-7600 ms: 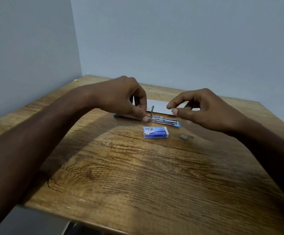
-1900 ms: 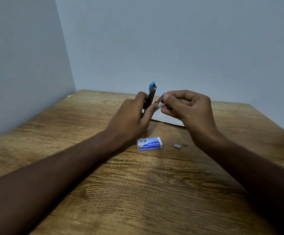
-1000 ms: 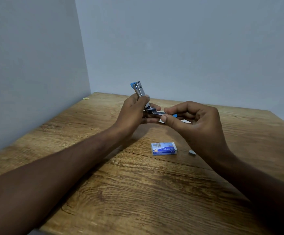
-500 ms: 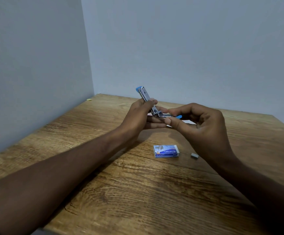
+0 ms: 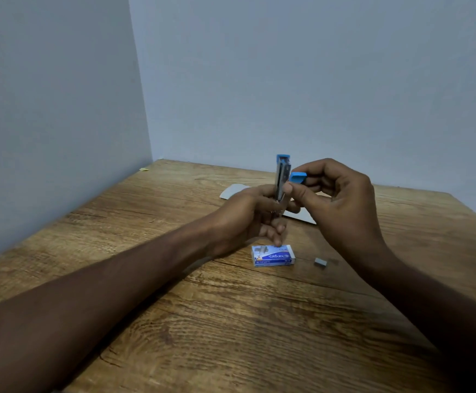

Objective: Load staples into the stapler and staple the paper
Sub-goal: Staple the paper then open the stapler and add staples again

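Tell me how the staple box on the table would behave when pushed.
The staple box lies flat on its broad face, so it would probably slide on the table, not tip or roll. It looks like thin card: probably light, easily dented.

The stapler's point(image 5: 282, 177) lower half is buried in the left hand point(image 5: 242, 217), so the hinge can't be seen, and I can't tell if any staples sit in the rail. The right hand point(image 5: 341, 199) covers most of the blue end it pinches. The paper point(image 5: 232, 191) is mostly behind both hands, only its left corner and a sliver on the right poke out. The small print on the box point(image 5: 273, 255) is too tiny to read. The yellow scrap point(image 5: 144, 169) at the far left corner is too small to tell what it is. Both forearms and the bench point(image 5: 231, 336) get cut off at the near edge.
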